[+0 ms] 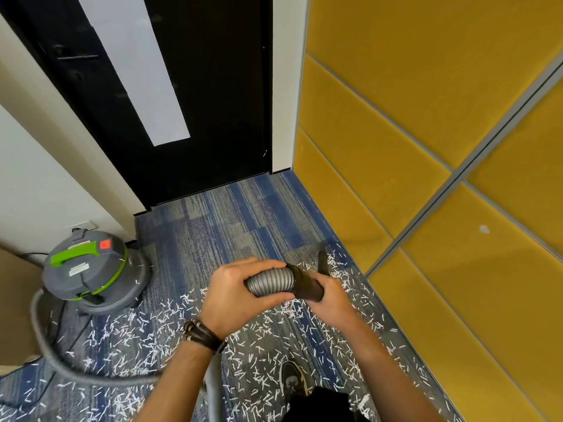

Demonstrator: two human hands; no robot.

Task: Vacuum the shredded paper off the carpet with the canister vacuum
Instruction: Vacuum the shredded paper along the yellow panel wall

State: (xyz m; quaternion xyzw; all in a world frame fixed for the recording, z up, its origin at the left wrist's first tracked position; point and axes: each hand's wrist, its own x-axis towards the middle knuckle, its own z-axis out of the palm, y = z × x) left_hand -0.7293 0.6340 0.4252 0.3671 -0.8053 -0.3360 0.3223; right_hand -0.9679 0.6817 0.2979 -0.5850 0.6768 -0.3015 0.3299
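Where the left hand (234, 295) and right hand (330, 300) meet: centre of view, low over the carpet (231, 214), on the end of the grey ribbed hose (269, 283).
left hand: grip clamped round the hose, fingers curled over its top, just behind the black nozzle (306, 284).
right hand: at 3 o'clock of the left hand and close beside it; grip closed on the nozzle tube from beneath.
nozzle: joined to the hose end; its narrow tip points toward 1 o'clock, among the paper near the wall panels (396, 117). Whether the tip touches the carpet cannot be told.
shredded paper (262, 370): short white strips strewn on the carpet from 3 o'clock through 6 to 9 o'clock of the hands, thickest below the forearms.
canister vacuum (91, 269): grey with green handle and band, upright on the carpet at 9 o'clock of the hands, beside the white wall; strips lie round its base.
hose run: from the canister it loops toward 7 o'clock, then crosses the carpet to pass under the left forearm.
door (207, 102): black with a pale vertical panel, at 12 o'clock.
wall panels: yellow, filling 3 o'clock.
bracelet (204, 335): dark bands on the left wrist.
shoe (292, 379): dark, on the carpet at 6 o'clock.
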